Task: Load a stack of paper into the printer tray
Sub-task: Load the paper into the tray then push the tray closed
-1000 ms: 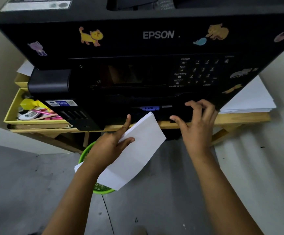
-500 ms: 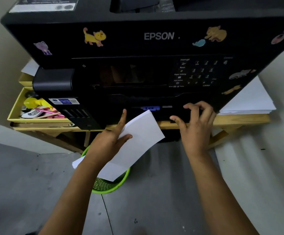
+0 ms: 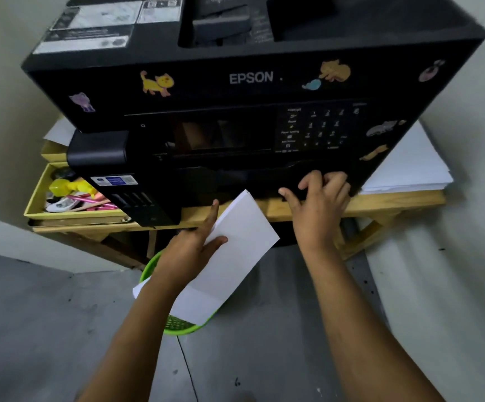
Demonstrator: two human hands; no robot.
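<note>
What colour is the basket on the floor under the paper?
Bright green basket, seen in the head view.

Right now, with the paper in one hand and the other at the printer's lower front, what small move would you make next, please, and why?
Probably pull the tray front outward with the right hand: its fingers curl on the printer's lower front, no open tray shows, and the left hand holds the paper stack clear of the printer.

Matt black plastic on the printer (image 3: 235, 91), glossy cartoon stickers (image 3: 156, 83) across its front. Smooth white paper stack (image 3: 229, 256), bare pale wood table (image 3: 380, 203), green plastic mesh basket (image 3: 177, 326), smooth grey floor (image 3: 32, 329).
</note>
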